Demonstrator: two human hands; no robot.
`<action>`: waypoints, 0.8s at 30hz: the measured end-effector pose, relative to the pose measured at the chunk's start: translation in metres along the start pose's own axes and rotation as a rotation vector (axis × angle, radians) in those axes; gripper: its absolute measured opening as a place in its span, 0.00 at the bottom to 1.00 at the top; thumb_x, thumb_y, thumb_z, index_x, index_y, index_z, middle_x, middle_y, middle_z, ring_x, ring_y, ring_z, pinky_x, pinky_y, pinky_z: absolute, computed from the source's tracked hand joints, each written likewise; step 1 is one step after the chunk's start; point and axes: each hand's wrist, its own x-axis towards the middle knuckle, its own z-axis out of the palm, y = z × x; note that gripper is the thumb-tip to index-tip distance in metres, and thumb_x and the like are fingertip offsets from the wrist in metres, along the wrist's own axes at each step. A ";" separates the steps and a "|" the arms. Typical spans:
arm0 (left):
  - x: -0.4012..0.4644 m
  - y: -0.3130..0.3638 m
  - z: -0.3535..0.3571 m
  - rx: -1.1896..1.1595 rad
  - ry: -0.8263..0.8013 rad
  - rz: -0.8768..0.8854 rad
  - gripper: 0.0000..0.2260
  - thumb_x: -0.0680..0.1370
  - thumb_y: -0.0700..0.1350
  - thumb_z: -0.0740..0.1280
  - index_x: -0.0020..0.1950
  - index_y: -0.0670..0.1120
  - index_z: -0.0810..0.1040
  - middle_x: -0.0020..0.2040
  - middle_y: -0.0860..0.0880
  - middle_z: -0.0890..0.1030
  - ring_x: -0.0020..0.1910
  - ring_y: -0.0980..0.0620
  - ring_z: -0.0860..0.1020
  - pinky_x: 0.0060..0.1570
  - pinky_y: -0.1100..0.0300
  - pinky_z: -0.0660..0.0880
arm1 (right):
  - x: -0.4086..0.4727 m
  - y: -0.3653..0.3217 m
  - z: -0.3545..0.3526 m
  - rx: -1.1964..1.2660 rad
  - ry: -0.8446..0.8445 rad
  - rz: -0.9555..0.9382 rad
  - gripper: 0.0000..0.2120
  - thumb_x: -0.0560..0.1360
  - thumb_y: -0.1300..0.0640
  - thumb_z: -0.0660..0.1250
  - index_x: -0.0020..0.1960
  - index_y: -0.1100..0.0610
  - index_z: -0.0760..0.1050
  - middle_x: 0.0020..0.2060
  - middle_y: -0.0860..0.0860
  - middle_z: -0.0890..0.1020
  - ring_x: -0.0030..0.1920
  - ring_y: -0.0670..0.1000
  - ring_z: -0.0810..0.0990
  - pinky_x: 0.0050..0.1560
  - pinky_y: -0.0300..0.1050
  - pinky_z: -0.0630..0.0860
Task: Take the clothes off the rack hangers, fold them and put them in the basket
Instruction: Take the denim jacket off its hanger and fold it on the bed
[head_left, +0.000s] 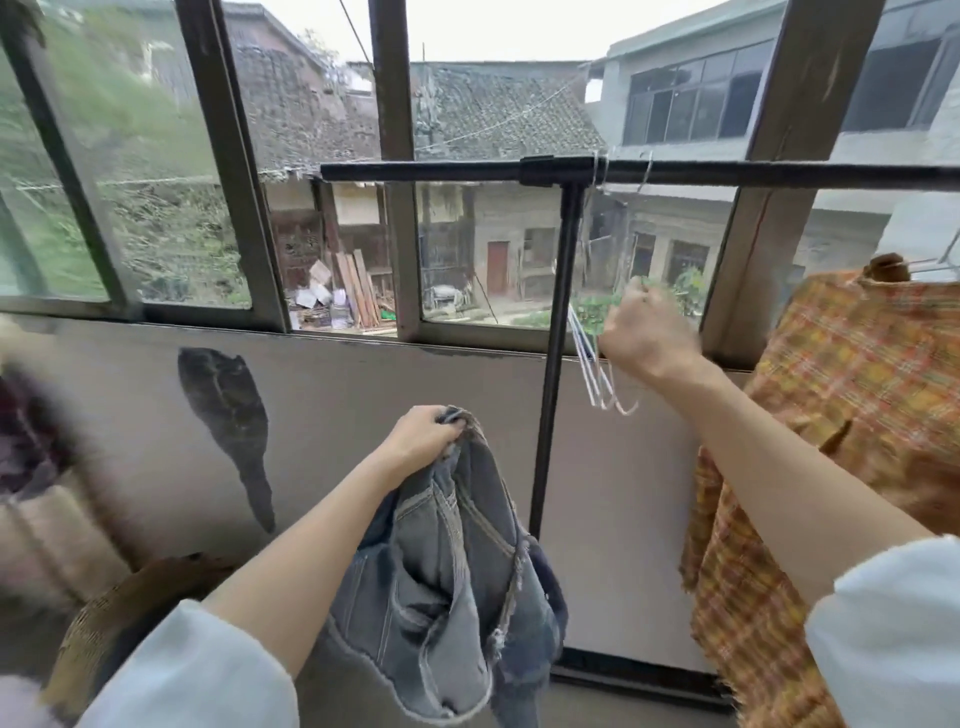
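The left hand (423, 434) grips the denim shorts (447, 587) for folding, while the right hand (644, 338) clutches emptied wire hangers (597, 374), keeping them clear.

No text, label, brand, number or sign can be read anywhere in the view. The denim garment (447, 582) gripped by the left hand (421, 436) shows only seams and frayed hems, with no legible tag. The plaid garment (852, 415) just right of the right hand (644, 332) carries only its check pattern. The buildings (519, 249) beyond the window, above and past both hands, are too blurred to show any lettering.
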 end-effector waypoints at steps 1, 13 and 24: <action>-0.006 -0.009 -0.015 0.004 -0.010 0.016 0.12 0.79 0.45 0.62 0.50 0.36 0.78 0.43 0.42 0.80 0.41 0.49 0.75 0.44 0.58 0.69 | -0.008 -0.012 0.001 -0.081 0.053 0.003 0.24 0.78 0.59 0.54 0.71 0.66 0.58 0.68 0.62 0.64 0.68 0.62 0.64 0.68 0.57 0.61; -0.087 -0.110 -0.217 0.049 0.273 0.120 0.09 0.79 0.44 0.63 0.55 0.41 0.79 0.48 0.47 0.80 0.48 0.50 0.75 0.45 0.61 0.66 | -0.098 -0.235 0.130 0.288 -0.645 -0.527 0.26 0.78 0.53 0.62 0.73 0.57 0.60 0.63 0.55 0.73 0.63 0.53 0.72 0.64 0.42 0.65; -0.235 -0.254 -0.397 0.019 0.898 -0.125 0.06 0.80 0.43 0.62 0.50 0.44 0.78 0.34 0.57 0.75 0.34 0.62 0.71 0.34 0.73 0.66 | -0.201 -0.503 0.279 0.325 -0.699 -0.758 0.07 0.72 0.57 0.57 0.49 0.57 0.68 0.50 0.54 0.78 0.51 0.58 0.77 0.45 0.46 0.68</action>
